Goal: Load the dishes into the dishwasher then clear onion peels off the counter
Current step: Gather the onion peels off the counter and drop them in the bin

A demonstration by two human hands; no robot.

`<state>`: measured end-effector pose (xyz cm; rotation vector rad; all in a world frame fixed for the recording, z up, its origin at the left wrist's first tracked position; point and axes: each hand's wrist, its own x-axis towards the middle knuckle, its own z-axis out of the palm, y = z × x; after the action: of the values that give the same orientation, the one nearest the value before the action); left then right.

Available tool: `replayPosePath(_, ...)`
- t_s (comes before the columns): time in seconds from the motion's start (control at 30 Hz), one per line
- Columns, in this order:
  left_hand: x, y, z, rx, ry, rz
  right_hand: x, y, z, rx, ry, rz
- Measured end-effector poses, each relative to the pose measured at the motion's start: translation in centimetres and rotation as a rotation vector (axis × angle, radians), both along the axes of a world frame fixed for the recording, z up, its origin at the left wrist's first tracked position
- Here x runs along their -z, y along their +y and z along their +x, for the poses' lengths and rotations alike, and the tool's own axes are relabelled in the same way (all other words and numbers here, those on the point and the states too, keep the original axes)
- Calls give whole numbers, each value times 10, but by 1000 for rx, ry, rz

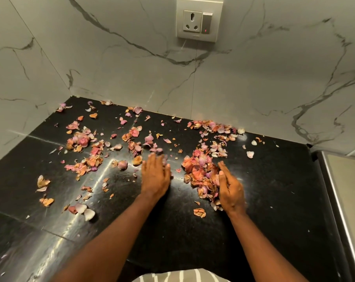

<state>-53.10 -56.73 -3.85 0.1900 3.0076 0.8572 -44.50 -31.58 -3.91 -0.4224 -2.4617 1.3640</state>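
Peel-clearing stage; no dishes or dishwasher in view, so the loading part cannot be checked from here.

Onion peels (131, 143) lie scattered over the black worktop (274, 190), from the left corner across to the marble back wall (254, 78). One gathered heap (199, 171) sits right of centre, with a smaller drift (215, 127) against the wall below the socket (199, 19).

Right hand (231, 190): on edge beside the heap, touching its right flank, fingers (223, 169) held together and slightly curled, cupping rather than gripping. Left hand (155, 176): palm down, just left of the heap, with a bare strip of worktop between; fingers (154, 159) loosely apart, tips blurred, clamped on nothing that can be made out.

Judgement: the hands look set to close on the heap from both sides.

Risks:
- Peels are thin, dry and light; a fast sweep would likely scatter them again.
- A lift between two open palms may shed flakes from underneath.
- Pieces against the wall and in the left corner are easily missed.
- Strays near the front left edge could be pushed off onto the floor.
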Motion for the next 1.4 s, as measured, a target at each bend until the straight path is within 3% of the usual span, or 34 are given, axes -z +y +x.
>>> replayPosePath(0.13, -13, 33, 17, 225, -60, 261, 1, 1, 0, 10, 17, -15)
replayPosePath(0.27, -21, 24, 18, 268, 119, 343, 1, 1, 0, 18, 19, -19)
replayPosePath(0.37, -14, -8, 7, -4, 256, 169, 1, 1, 0, 23, 7, -15)
replayPosePath(0.47, -3, -43, -7, -383, -107, -138, 3, 1, -1, 17, 9, -12)
replayPosePath(0.53, 2, -49, -7, -388, -228, -232, 5, 1, -1, 14, 14, -4)
replayPosePath(0.63, 8, -29, 1, -201, -126, -254, 6, 1, -2, 19, 17, -6)
replayPosePath(0.77, 5, 12, 14, 16, -59, -97, 9, 1, -1, 16, 21, -5)
replayPosePath(0.9, -12, 42, 30, 270, -70, 247, 7, 1, 1, -1, 28, -27)
replayPosePath(1.07, -24, 33, 27, 309, 66, 464, 4, 0, 3, 3, 37, -44)
replayPosePath(1.17, -16, 8, 12, 75, 212, 290, 5, 0, 3, 9, 36, -33)
replayPosePath(1.2, -10, -3, 6, -43, 171, 137, 6, 0, 3, 9, 35, -25)
replayPosePath(1.3, -2, -32, -1, -312, -188, -227, 9, 0, 1, 3, 29, -11)
replayPosePath(1.4, 4, -31, 3, -224, -243, -313, 9, 0, -1, -2, 26, 5)
